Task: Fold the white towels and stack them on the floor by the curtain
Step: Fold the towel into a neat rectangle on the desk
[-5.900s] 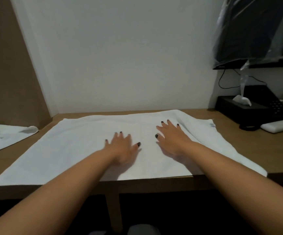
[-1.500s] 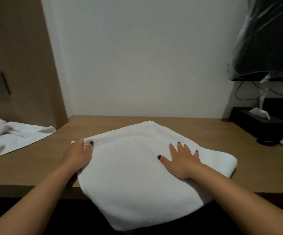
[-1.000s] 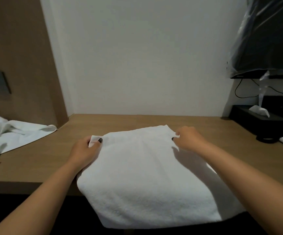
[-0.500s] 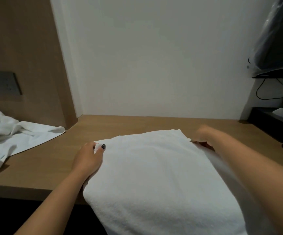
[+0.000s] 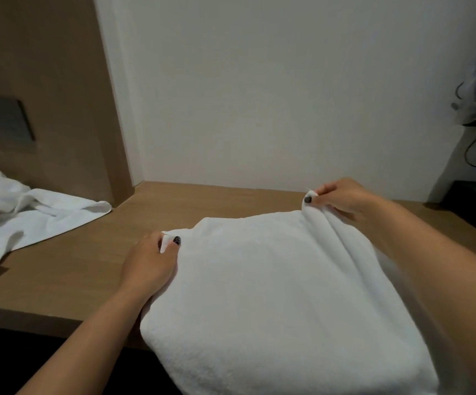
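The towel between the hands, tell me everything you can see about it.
The towel is white, thick terry-looking cloth, folded into a broad, roughly square pad of several layers. It lies on the wooden desk, its near part hanging over the front edge. The left hand pinches its far left corner; the right hand pinches its far right corner, lifted slightly so creases run down from it.
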### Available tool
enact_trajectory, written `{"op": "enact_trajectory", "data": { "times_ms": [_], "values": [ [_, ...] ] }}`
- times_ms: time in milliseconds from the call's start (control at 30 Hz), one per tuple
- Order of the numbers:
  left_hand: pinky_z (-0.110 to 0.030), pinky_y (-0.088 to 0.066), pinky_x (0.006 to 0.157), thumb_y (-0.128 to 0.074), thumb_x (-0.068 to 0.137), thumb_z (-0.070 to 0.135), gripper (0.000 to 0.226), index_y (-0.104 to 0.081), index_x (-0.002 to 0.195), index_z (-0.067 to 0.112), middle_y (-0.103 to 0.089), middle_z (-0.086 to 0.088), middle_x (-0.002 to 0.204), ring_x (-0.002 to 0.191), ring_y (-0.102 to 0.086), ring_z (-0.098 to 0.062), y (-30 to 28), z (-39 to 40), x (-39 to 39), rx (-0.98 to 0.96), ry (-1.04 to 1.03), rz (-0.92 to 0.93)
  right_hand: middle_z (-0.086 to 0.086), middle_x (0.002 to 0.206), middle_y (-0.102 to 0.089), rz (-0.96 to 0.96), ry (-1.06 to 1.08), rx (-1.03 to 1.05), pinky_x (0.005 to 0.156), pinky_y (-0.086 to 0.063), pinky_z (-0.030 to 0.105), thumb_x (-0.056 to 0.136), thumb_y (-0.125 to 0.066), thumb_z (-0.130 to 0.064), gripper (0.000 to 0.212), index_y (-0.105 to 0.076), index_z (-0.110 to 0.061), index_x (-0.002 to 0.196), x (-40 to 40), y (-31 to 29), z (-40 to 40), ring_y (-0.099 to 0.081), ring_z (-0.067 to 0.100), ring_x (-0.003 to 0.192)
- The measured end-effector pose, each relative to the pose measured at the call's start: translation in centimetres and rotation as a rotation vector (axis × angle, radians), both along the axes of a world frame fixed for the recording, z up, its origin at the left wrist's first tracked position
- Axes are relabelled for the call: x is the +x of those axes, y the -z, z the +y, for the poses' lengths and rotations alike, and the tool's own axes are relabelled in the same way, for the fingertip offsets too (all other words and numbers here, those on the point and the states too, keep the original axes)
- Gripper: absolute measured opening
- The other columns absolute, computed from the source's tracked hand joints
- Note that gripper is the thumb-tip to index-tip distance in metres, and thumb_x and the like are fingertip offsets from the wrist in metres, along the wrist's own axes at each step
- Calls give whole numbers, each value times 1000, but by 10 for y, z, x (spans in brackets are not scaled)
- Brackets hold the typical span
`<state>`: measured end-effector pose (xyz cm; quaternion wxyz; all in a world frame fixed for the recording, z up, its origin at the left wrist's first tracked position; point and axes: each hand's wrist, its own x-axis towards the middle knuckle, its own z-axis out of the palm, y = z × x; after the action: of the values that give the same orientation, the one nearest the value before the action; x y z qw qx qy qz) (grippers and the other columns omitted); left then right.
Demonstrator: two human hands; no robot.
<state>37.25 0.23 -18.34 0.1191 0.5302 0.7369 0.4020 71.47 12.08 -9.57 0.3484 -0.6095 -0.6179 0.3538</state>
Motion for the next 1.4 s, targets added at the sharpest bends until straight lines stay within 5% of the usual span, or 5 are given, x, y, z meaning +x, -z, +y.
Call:
{"op": "enact_trajectory", "data": {
  "times_ms": [200, 433, 700, 1100, 1400],
  "values": [
    [-33, -31, 60, -52, 94, 26, 28, -49, 68, 16, -56, 1, 79, 80, -51, -25, 0, 3, 1, 48, -21, 3, 5, 60, -52, -9, 44, -23, 42, -32, 17, 87, -73, -17, 12, -68, -7, 87, -22, 43, 38, -39, 14, 51],
    [-45, -37, 103, -56, 81, 53, 19, -60, 74, 36, -61, 11, 116, 123, -42, -25, -2, 21, -11, -117, -12, 30, 10, 64, -58, -276, -22, -24, 53, -32, 26, 86, -72, -14, 15, -70, 0, 82, -29, 42, 58, -43, 19, 57],
    [-31, -45, 66, -75, 60, 51, 23, -71, 64, 28, -70, 4, 74, 70, -64, -17, -4, 28, -21, 41, 98, -290, 3, 51, -57, -170, -6, -149, 54, -39, 25, 82, -74, -9, 19, -63, -8, 66, -21, 36, 60, -49, 21, 54],
    [-35, -50, 75, -77, 80, 39, 18, -70, 78, 23, -70, 2, 81, 76, -63, -18, -10, 26, -18, -61, 199, -290, 5, 70, -63, -68, 75, 83, 63, -44, 25, 82, -75, -10, 7, -72, -4, 80, 8, 37, 22, -56, 17, 65],
    [-30, -47, 59, -77, 81, 29, 24, -69, 89, 8, -68, -13, 81, 67, -59, -23, -33, -17, 3, 135, 294, -765, 7, 63, -57, 14, 125, 301, 59, -39, 29, 85, -72, -14, 18, -69, 1, 75, 45, 2, -39, -50, 18, 61]
  ]
}}
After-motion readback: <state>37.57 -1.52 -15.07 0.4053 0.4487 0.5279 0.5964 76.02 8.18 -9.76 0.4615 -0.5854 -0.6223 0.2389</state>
